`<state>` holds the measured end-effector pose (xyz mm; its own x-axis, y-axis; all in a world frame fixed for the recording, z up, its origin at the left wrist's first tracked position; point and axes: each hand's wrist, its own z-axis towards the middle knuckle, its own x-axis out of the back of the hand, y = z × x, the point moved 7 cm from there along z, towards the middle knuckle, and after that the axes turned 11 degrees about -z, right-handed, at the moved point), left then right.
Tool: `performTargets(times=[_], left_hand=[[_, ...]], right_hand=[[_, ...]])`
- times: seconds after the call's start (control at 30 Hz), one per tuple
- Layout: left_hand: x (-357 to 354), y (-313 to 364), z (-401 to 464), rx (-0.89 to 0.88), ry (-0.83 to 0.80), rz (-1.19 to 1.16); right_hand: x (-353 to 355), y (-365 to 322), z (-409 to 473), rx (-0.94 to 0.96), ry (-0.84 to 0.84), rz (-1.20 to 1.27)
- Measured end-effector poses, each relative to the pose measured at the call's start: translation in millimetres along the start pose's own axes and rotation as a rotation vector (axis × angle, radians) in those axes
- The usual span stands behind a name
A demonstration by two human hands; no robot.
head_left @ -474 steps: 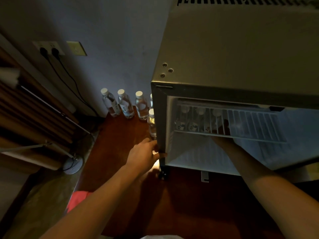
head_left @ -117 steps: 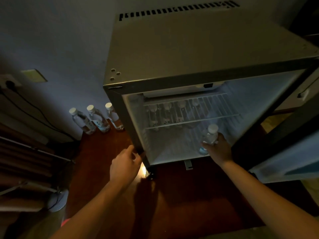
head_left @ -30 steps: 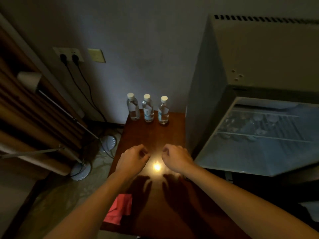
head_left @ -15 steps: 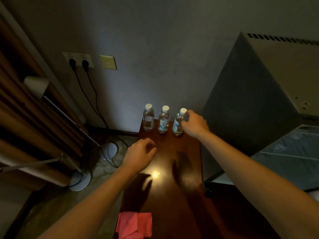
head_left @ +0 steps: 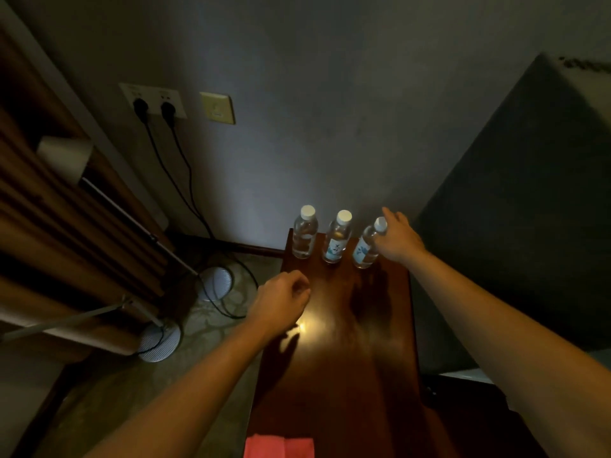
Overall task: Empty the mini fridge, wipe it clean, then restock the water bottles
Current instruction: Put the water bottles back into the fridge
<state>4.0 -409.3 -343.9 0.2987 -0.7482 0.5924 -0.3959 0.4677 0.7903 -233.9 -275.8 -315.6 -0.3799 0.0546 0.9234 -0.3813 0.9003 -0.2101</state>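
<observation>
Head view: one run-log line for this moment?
phase: restock | right hand: grips right bottle | left hand: idle | bottles on table: three

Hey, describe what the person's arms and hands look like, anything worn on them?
Both forearms are bare as far as the frame shows: no sleeves reach the wrists. The left hand and right hand carry no gloves, and no watch, bracelet or ring shows in the dim light.

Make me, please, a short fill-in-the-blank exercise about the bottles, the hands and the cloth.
1. ____ bottles stand at the table's far end.
2. The right hand holds the ____ bottle of the row.
3. The left hand holds ____.
4. The cloth is ____ in colour.

Missing words: three; rightmost; nothing; red
</observation>
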Motion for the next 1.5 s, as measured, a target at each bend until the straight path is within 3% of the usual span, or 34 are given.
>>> performTargets(times=[0.1, 0.33, 0.53, 1.1, 1.33, 1.5], left_hand=[[2, -9, 5, 0.006, -0.011, -0.002], [-2, -22, 8, 0.045, -0.091, -0.027], [-7, -11, 0, 0.035, -0.11, 0.002], [-61, 30, -76, 0.075, -0.214, 0.036], [-93, 53, -92, -0.047, -0.302, 0.082], [-121, 84, -102, -0.147, -0.307, 0.112]], right_hand=[[-11, -4, 11, 0.003, -0.006, -0.022], [-16, -5, 0, 0.0, 0.15, -0.016], [-22, 12, -36, -0.04, 0.174, 0.13], [-15, 34, -207, 0.11, 0.19, 0.472], [1, 72, -257, 0.129, 0.268, 0.539], [11, 116, -282, 0.137, 0.289, 0.791]])
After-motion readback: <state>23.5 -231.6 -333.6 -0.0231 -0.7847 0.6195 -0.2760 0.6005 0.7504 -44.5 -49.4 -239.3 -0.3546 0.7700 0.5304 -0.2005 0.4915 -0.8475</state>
